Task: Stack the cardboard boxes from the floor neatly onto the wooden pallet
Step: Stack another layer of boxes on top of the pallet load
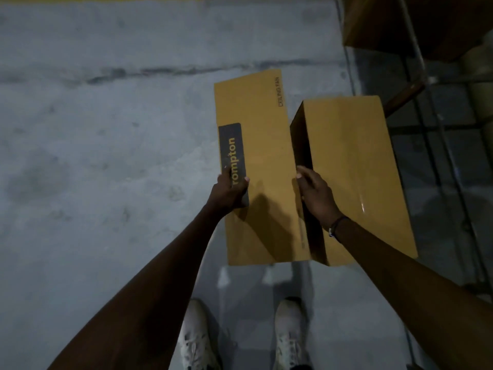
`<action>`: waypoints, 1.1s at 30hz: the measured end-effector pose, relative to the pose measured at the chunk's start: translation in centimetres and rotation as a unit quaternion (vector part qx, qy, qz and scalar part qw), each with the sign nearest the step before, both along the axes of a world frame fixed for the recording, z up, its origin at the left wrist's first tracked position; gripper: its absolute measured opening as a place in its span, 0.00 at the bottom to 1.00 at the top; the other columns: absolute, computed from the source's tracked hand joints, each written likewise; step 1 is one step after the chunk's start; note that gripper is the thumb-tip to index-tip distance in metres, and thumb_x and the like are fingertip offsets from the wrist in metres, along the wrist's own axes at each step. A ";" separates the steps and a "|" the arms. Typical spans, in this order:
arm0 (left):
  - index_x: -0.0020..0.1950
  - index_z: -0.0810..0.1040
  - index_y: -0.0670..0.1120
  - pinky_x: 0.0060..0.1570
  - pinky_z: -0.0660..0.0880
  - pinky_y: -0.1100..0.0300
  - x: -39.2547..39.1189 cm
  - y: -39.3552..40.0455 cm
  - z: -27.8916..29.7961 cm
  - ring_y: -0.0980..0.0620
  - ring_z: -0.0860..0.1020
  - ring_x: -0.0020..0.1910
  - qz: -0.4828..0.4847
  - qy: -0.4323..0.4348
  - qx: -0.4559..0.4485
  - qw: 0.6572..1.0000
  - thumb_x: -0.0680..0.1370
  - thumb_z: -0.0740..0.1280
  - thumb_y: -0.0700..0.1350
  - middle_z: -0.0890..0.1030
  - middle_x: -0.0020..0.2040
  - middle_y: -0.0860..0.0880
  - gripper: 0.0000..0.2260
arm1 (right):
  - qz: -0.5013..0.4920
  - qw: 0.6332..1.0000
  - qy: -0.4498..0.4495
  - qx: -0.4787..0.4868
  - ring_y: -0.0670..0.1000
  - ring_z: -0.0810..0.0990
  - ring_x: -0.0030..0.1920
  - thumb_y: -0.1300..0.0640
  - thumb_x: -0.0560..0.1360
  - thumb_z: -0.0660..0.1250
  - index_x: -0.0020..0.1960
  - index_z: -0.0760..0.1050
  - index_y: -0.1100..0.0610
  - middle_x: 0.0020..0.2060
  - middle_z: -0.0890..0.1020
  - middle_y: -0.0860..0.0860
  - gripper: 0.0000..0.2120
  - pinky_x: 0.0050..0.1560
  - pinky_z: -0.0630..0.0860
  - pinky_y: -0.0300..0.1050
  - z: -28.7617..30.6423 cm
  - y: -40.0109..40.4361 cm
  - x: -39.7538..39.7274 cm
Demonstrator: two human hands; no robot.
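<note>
Two long yellow-brown cardboard boxes lie side by side in front of my feet. The left box (264, 161) bears a dark label strip and small print near its far end. My left hand (231, 188) grips its left edge over the label, thumb on top. My right hand (314, 193) reaches into the gap between the boxes, fingers curled over the left box's right edge. The right box (357, 166) is plain, stands a little higher and is tilted. Whether the left box rests on the floor or is lifted I cannot tell. No pallet is visible.
Grey concrete floor (106, 156) spreads left and ahead, with a yellow line at the top edge. A metal rack (432, 108) with a cardboard carton (400, 22) stands at the right. My white shoes (197, 340) are just behind the boxes.
</note>
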State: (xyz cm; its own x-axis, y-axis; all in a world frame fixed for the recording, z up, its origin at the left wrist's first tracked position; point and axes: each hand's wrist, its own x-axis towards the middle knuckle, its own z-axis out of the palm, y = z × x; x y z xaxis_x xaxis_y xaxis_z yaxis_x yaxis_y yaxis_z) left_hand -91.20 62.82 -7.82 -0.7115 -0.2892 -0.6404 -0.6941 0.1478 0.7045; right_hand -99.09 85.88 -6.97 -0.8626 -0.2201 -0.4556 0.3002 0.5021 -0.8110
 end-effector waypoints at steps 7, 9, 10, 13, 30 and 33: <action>0.80 0.60 0.53 0.69 0.72 0.40 -0.3 -1.7 -0.8 0.38 0.69 0.74 -0.016 0.013 -0.047 0.999 0.72 0.67 0.75 0.69 0.76 0.44 0.44 | 0.036 0.998 0.013 -0.042 0.49 0.68 0.77 0.50 0.89 0.53 0.80 0.66 0.48 0.78 0.70 0.49 0.21 0.78 0.65 0.52 -1.9 -3.9 2.5; 0.82 0.55 0.57 0.74 0.65 0.34 -0.5 -2.3 -2.2 0.35 0.60 0.79 -0.009 -0.017 -0.060 0.998 0.60 0.64 0.85 0.61 0.81 0.43 0.57 | 0.060 0.996 0.027 -0.052 0.48 0.65 0.79 0.51 0.89 0.53 0.82 0.63 0.49 0.80 0.68 0.49 0.21 0.79 0.63 0.50 -2.6 -4.6 3.1; 0.83 0.52 0.58 0.75 0.62 0.32 -0.7 -2.2 -1.9 0.35 0.56 0.81 -0.002 -0.040 -0.058 0.998 0.58 0.64 0.86 0.56 0.83 0.43 0.60 | 0.068 0.996 0.028 -0.057 0.48 0.64 0.80 0.51 0.89 0.53 0.83 0.62 0.49 0.81 0.66 0.49 0.22 0.80 0.61 0.49 -2.9 -5.0 3.3; 0.84 0.41 0.57 0.78 0.53 0.31 -1.0 -1.9 -0.5 0.35 0.44 0.83 0.004 -0.091 -0.054 0.994 0.64 0.69 0.79 0.40 0.85 0.43 0.60 | 0.069 0.997 0.007 -0.037 0.49 0.57 0.83 0.46 0.89 0.52 0.84 0.55 0.44 0.84 0.58 0.47 0.24 0.81 0.56 0.51 -4.1 -6.5 3.5; 0.83 0.49 0.58 0.75 0.65 0.36 1.1 -8.1 -6.1 0.41 0.60 0.80 0.071 -0.025 -0.019 0.997 0.56 0.76 0.78 0.55 0.82 0.53 0.64 | 0.058 0.988 -0.116 0.083 0.61 0.39 0.84 0.34 0.85 0.51 0.86 0.41 0.47 0.85 0.40 0.53 0.37 0.80 0.41 0.66 -9.5 -8.8 1.1; 0.85 0.45 0.57 0.78 0.62 0.39 2.3 -8.8 -6.5 0.44 0.59 0.80 0.078 0.053 0.016 0.995 0.70 0.77 0.65 0.53 0.83 0.53 0.54 | 0.056 0.988 -0.109 0.098 0.60 0.39 0.84 0.33 0.84 0.52 0.86 0.41 0.47 0.85 0.39 0.52 0.38 0.80 0.43 0.66 -10.2 -9.0 0.6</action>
State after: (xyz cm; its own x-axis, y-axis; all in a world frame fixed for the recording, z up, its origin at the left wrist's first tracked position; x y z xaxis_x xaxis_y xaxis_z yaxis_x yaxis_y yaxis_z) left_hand -88.85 54.06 -14.30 -0.7242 -0.3823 -0.5739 -0.6279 0.0214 0.7780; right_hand -98.54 76.85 -17.14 -0.7151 -0.1972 -0.6706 0.3903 0.6832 -0.6172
